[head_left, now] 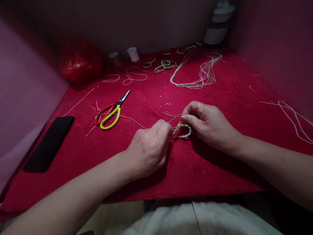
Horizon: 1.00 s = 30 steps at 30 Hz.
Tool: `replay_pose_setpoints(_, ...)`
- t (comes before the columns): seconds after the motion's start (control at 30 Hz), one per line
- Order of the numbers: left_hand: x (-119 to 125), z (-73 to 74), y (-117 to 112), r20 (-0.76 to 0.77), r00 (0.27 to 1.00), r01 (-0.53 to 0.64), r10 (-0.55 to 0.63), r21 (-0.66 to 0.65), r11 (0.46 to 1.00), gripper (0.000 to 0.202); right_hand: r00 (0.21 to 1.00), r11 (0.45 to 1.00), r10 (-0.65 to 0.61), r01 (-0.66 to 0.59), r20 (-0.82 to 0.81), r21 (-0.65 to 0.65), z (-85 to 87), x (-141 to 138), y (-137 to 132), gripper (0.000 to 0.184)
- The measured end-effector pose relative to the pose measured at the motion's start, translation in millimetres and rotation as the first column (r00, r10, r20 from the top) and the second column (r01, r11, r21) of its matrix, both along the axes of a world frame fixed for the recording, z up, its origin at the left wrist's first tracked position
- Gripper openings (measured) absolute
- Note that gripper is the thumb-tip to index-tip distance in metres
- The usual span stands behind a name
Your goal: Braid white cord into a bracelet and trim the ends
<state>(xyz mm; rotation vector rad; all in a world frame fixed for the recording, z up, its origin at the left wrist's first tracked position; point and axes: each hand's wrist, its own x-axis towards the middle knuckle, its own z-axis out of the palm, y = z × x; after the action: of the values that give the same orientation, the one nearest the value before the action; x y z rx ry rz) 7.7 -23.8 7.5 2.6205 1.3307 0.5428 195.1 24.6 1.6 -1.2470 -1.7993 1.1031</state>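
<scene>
A small braided cord bracelet (184,131), green and white, is between my two hands just above the red cloth. My left hand (153,143) is closed on the bracelet's left end, its fingertips mostly hidden behind the knuckles. A thin cord (133,120) trails from that hand leftward across the scissors. With thumb and forefinger, my right hand (201,122) pinches a loose cord end beside the loop. Scissors (111,112) with one red and one yellow handle lie to the left, blades pointing away.
A phone (50,143) lies at the left edge of the red cloth (151,182). Behind are a red plastic bag (79,63), a white spool (133,54), finished bracelets (166,64), a cord bundle (206,73) and a bottle (218,26). Loose cord (293,114) lies right.
</scene>
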Motion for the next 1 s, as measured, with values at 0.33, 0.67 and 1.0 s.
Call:
replay_pose_setpoints(0.33,-0.2,-0.9,6.1,0.126,0.992,-0.008,0.020,-0.100,0.995,0.006,0.976,0.979,0.203,-0.203,0.079,-0.001,2.7,7.6,13.2,0.011)
replay_pose_setpoints(0.67,-0.8,-1.3,11.2,0.123,0.992,-0.010,0.030,-0.157,0.988,0.009,0.912,0.950,0.286,-0.310,0.293,0.039,10.3,12.0,16.9,0.018)
replay_pose_setpoints(1.0,-2.7,-2.8,13.1,0.118,0.993,0.004,0.018,-0.187,0.982,0.009,0.819,0.908,0.374,-0.419,0.436,0.007,15.6,16.8,19.1,0.011)
